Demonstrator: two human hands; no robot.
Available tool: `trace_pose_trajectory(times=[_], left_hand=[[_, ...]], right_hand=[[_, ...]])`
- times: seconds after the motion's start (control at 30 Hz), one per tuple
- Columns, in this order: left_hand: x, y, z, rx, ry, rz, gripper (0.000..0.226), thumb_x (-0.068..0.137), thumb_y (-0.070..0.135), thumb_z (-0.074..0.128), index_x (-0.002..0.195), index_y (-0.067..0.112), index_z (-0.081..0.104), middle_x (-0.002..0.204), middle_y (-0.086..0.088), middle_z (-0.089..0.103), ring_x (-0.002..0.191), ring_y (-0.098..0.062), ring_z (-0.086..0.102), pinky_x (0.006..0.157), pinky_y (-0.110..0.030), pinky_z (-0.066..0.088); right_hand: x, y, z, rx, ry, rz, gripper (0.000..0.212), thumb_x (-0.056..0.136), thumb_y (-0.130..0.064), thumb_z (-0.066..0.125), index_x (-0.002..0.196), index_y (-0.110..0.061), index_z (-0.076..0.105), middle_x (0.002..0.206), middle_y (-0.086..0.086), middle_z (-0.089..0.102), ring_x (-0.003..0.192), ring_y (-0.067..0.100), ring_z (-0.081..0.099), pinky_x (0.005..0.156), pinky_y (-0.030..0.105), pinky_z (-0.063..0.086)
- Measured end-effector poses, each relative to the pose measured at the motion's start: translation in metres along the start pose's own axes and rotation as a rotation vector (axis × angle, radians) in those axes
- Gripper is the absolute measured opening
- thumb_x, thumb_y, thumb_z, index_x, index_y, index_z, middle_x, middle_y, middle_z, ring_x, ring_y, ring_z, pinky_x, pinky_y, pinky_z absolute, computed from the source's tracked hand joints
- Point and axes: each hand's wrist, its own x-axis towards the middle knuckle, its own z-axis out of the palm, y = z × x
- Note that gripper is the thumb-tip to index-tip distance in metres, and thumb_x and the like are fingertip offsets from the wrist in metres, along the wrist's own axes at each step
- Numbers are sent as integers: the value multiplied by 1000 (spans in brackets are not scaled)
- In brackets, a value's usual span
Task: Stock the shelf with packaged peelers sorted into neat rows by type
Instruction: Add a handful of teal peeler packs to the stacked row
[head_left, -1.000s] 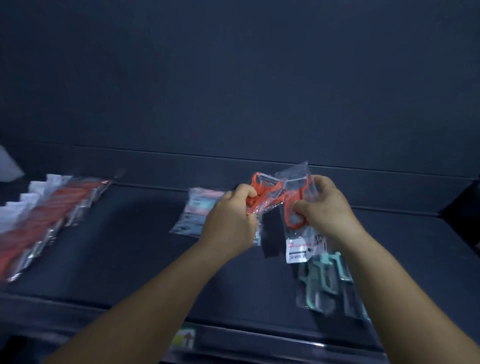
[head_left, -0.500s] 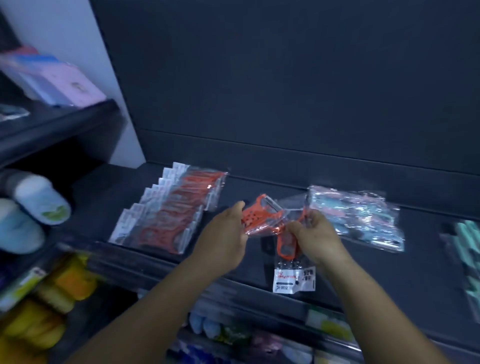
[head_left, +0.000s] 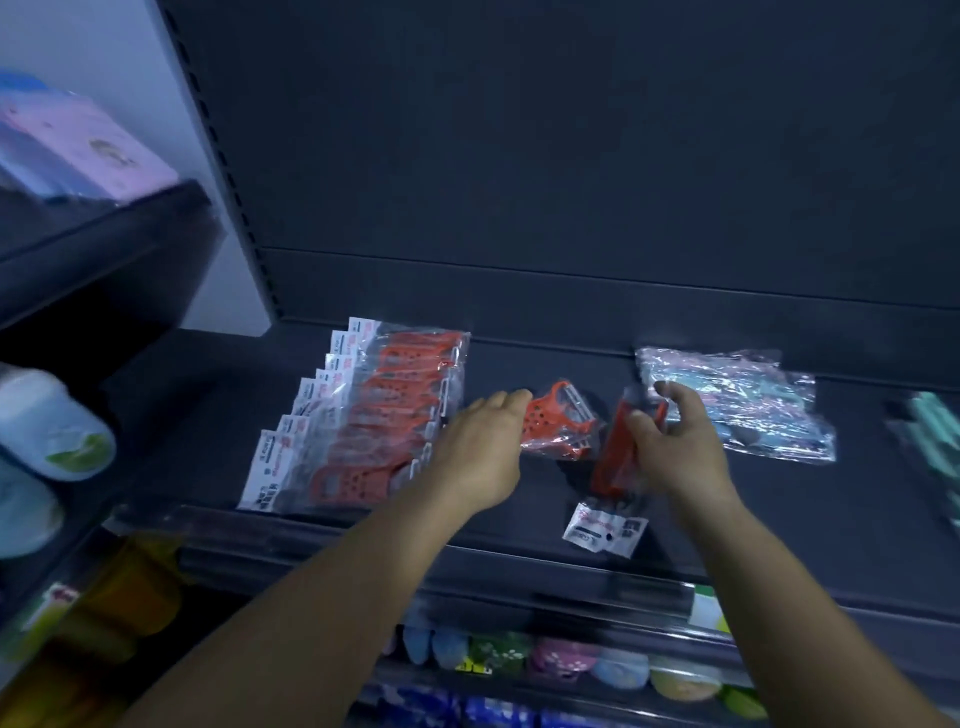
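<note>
A neat overlapping row of orange packaged peelers (head_left: 363, 426) lies on the dark shelf (head_left: 519, 514) at the left. My left hand (head_left: 483, 447) holds one orange packaged peeler (head_left: 558, 423) by its handle end, just right of that row. My right hand (head_left: 675, 447) pinches a second orange packaged peeler (head_left: 613, 462), which hangs upright with its white label (head_left: 605, 532) near the shelf's front edge. A loose bag of pale teal peelers (head_left: 737, 405) lies behind my right hand.
More teal packaged peelers (head_left: 930, 436) lie at the far right edge. A white upright (head_left: 228, 208) bounds the shelf on the left, with slippers (head_left: 47, 431) and boxes beyond it. Coloured goods (head_left: 561, 660) fill the shelf below.
The view has swung left, bringing the orange row into sight. My hands have drawn apart, each now carrying its own orange packet, and moved forward over the shelf.
</note>
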Motion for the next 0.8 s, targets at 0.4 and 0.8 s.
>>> trace_pose_trajectory(times=[0.4,0.8], left_hand=[[92,-11,0,124,90,41,65,86,-5,51,144,17,30,141,-5,44,130,-24,40,109,-35,29],[166,-25,21,222,-45,62,67,82,-5,51,140,25,33,136,2,48,124,-21,44,105,-32,27]], right_hand=[[27,-8,-5,214,-7,113,45,84,-4,63,116,-26,40,76,6,62,64,25,62,67,40,55],[92,-9,8,74,-15,-38,8,93,-19,50,90,-13,54,65,3,52,54,18,47,51,27,37]])
